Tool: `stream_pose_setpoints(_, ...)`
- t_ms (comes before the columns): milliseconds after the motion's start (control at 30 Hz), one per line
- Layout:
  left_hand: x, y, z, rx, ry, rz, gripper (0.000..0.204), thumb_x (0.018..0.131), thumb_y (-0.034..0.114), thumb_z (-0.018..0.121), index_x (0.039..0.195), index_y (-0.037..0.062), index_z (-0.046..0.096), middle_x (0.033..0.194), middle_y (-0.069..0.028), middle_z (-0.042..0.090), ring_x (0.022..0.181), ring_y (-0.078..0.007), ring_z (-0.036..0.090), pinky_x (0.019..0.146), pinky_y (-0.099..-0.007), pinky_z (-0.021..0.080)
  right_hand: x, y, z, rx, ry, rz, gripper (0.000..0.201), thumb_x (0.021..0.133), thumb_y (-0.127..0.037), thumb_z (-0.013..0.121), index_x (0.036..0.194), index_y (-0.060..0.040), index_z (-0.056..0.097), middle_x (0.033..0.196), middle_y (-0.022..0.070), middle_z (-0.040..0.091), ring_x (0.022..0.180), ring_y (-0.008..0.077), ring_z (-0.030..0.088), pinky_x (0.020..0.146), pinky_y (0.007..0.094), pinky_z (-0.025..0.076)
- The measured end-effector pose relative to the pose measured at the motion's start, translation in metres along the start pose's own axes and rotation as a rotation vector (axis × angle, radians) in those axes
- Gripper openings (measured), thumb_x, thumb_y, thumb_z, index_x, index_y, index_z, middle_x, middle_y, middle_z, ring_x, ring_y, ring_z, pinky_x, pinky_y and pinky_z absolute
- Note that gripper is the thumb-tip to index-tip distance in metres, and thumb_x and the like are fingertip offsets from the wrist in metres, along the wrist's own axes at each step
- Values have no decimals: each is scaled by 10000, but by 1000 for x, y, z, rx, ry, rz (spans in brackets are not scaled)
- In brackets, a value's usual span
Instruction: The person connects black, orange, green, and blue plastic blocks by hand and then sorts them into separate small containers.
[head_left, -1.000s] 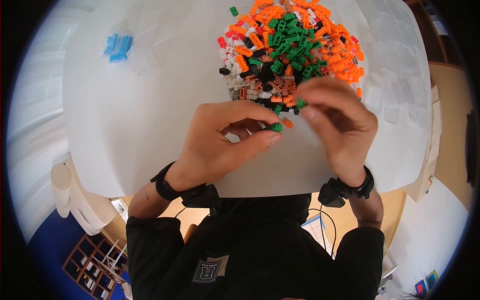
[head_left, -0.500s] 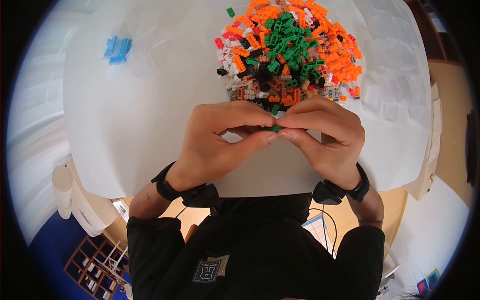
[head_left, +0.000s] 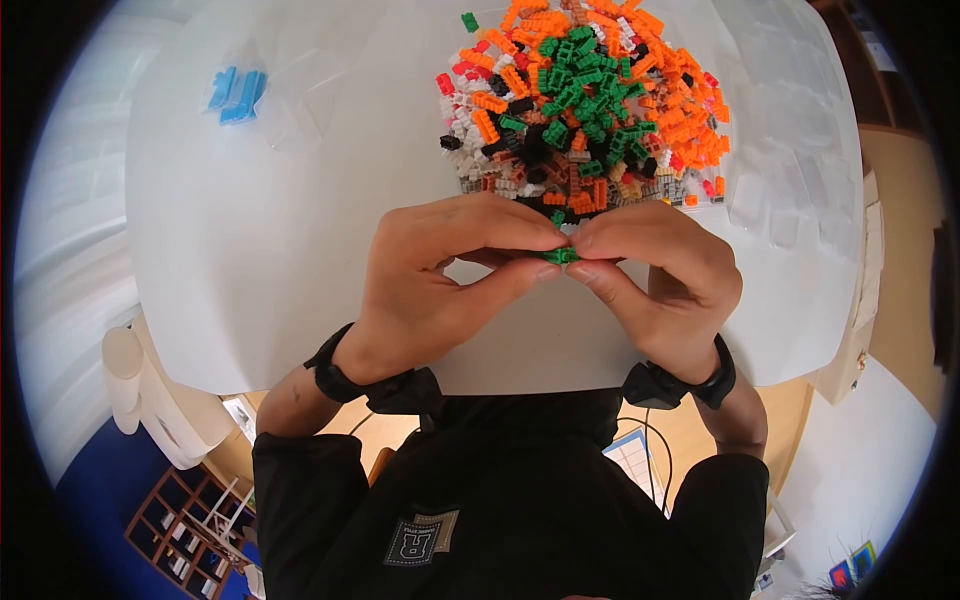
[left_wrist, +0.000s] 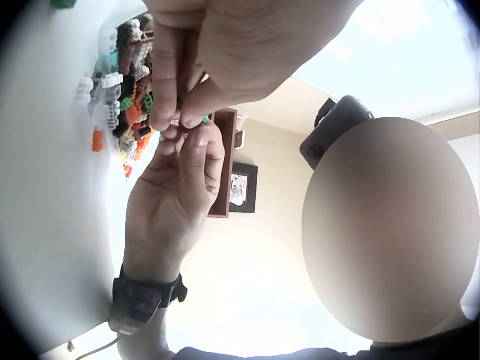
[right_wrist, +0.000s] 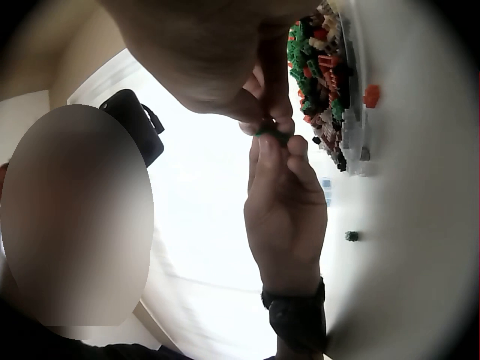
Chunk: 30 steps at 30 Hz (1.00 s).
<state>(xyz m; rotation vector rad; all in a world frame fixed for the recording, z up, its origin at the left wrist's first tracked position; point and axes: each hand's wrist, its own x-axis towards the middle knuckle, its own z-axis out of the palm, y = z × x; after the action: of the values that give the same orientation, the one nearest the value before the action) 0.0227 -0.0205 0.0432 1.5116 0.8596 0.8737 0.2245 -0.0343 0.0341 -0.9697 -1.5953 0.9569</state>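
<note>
White table (head_left: 250,260) — brick pile (head_left: 585,92) beyond, blue pieces (head_left: 243,98) aside — left hand (head_left: 430,275) and right hand (head_left: 670,275) pinching green plastic (head_left: 560,256).

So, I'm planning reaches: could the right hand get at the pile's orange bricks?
Likely yes: the orange bricks lie exposed beyond the right hand, though its grip is on a green piece.

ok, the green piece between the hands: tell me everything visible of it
The green piece is small, green wherever it shows, and looks like plastic. Pinched by the left hand and the right hand, it is off the table, at the near side of the pile of blocks. The hands hide much of it, so whether it's one block or several joined, and its exact tilt, can't be told.
</note>
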Motion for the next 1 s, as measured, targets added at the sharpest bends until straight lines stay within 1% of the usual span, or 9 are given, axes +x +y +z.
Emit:
stream_pose_setpoints(33,0,0,0,16,-8,20,216,753,-123,679,962,-69,659,981,-198,664,881,-225,676,754,-297,571,-1,0,-1,0,0,-1,198,688,78,750,861,-4,702,825,107,679,697,180,647,616,254,518)
stream_pose_setpoints(100,1,1,0,16,-5,16,214,753,-121,681,960,-68,659,978,-197,664,881,-223,676,751,-296,571,-1,0,0,-73,3,-59,212,674,69,759,864,-11,708,817,101,677,686,183,641,596,258,506)
stream_pose_setpoints(233,-1,1,1,-16,26,-9,210,751,-119,688,952,-66,660,970,-196,665,870,-220,677,740,-295,574,1,-4,-1,-91,-6,-56,225,676,81,747,875,-17,714,829,101,678,696,181,646,600,258,513)
stream_pose_setpoints(300,0,0,1,-19,23,-4,210,750,-120,690,951,-65,659,969,-196,665,864,-219,678,736,-294,575,0,-2,0,-109,4,-90,233,678,92,734,884,-16,717,845,105,680,704,182,650,601,258,519)
stream_pose_setpoints(533,0,1,1,-10,15,28,216,746,-113,703,952,-64,659,970,-199,663,854,-219,680,731,-293,578,0,0,0,-108,16,-111,231,677,103,722,880,-7,713,848,105,680,711,183,656,600,255,523)
stream_pose_setpoints(1000,0,1,0,-11,12,26,199,749,-105,709,935,-55,659,964,-191,667,857,-211,680,742,-288,568,0,0,0,-94,30,-147,253,650,108,736,872,-10,708,821,107,678,679,183,654,575,252,516)
